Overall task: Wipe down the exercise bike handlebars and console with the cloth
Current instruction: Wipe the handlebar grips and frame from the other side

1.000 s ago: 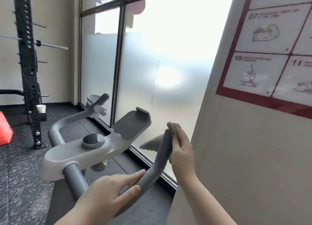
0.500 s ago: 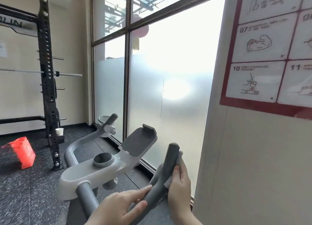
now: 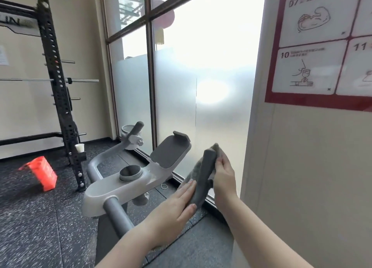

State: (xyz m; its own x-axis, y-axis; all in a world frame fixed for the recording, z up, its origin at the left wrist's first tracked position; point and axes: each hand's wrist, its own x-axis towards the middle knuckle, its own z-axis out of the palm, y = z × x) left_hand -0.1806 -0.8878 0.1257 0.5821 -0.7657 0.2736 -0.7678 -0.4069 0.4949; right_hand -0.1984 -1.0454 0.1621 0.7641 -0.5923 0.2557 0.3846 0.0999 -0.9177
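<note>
Cloth (image 3: 216,159): wrapped round the right handlebar (image 3: 203,179) tip. Right hand (image 3: 224,177): grip pinching cloth to rub. Left hand (image 3: 177,205): flat, fingers straight, steadying the bar below.

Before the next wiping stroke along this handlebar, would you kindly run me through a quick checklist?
1. Cloth wrapped round the right handlebar: ok.
2. Right hand grips the cloth: ok.
3. Left hand steadies the bar, fingers flat: ok.
4. Console wiped: cannot tell.
5. Far handlebar wiped: cannot tell.
6. Cloth clean enough: cannot tell.
</note>
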